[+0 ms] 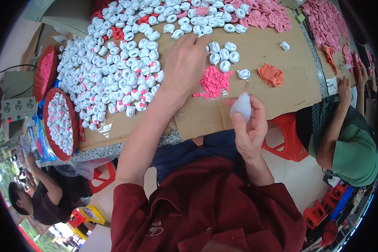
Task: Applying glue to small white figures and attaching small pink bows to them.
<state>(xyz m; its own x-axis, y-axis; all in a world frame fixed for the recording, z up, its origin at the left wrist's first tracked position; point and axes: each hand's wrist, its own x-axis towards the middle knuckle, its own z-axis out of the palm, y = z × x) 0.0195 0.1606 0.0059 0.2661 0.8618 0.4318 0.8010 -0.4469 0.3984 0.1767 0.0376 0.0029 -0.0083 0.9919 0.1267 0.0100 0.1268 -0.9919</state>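
My right hand [251, 128] is closed round a small white squeeze bottle [242, 107], its thin nozzle pointing away from me. Just past the nozzle lies a single white ring-shaped plastic piece [243, 74]. My left hand [185, 63] reaches to the far part of the cardboard, its fingers curled down beside a small group of white pieces [224, 54]. Its fingertips are hidden, so what they hold cannot be made out. A pile of small bright pink parts [215, 81] lies between my hands. A crumpled orange piece [271, 74] rests to the right.
Many white pieces [113, 67], some with pink parts, cover the table's left. Pink parts [269, 17] are heaped at the back. Red trays [74, 126] stand at the left edge. Co-workers sit left and right [353, 151]; a red stool [292, 140] stands beside me.
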